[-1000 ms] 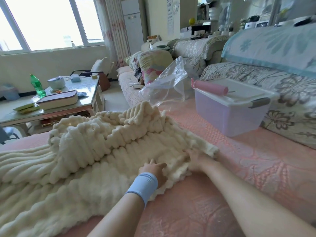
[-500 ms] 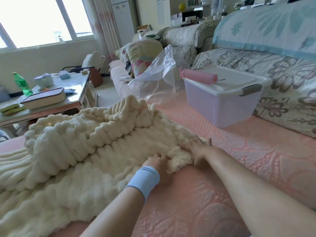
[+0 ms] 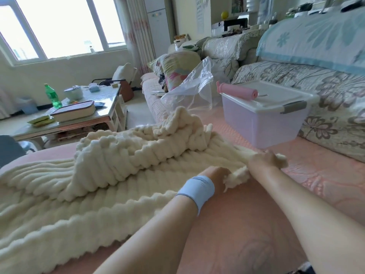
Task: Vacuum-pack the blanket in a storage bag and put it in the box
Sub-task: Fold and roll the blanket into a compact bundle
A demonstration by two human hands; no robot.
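Observation:
A cream ribbed blanket [image 3: 110, 167] lies bunched across the pink sofa cover [image 3: 316, 175]. My left hand [image 3: 216, 174], with a pale blue wristband, grips the blanket's near right edge. My right hand [image 3: 264, 160] holds the blanket's corner just to the right and has it lifted slightly. Behind the blanket a clear plastic storage bag [image 3: 189, 86] stands crumpled. A translucent storage box [image 3: 262, 123] with a white lid sits to the right, and a pink hand pump [image 3: 237, 91] lies on the lid.
The floral sofa back [image 3: 325, 107] rises behind the box. Patterned cushions [image 3: 175, 70] sit beyond the bag. To the left stands a coffee table [image 3: 106, 107] bearing a green bottle [image 3: 52, 95], a thick book [image 3: 75, 111] and a bowl.
Both hands have closed on the blanket's right edge and pulled the corner up off the cover. The view has shifted slightly.

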